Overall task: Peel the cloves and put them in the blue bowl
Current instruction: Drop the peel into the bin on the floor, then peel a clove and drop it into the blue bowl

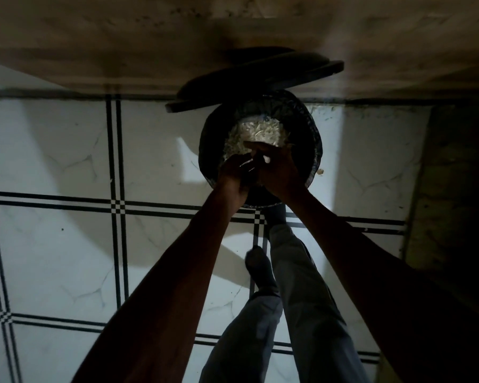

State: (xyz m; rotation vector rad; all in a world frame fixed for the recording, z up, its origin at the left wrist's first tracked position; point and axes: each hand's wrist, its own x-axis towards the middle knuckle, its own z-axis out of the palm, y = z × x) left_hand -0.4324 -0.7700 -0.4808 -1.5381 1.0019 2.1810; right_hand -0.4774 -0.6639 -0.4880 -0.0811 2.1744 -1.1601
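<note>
Both hands point(237, 172) point(278, 170) together over dark bin point(313, 139); clove orientation indiscernible.

A tiled floor point(67, 150) carries a lined black bin point(314, 150).

- We see both hands, left point(234, 175) and right point(277, 170), crowded together over a round dark bin point(313, 139) lined with a bag, blocking its near half.
- A raised lid point(249, 78) overhangs the far rim.
- Tiled floor point(67, 161) lies open to the left; a dark wall point(454, 189) closes the right.
</note>
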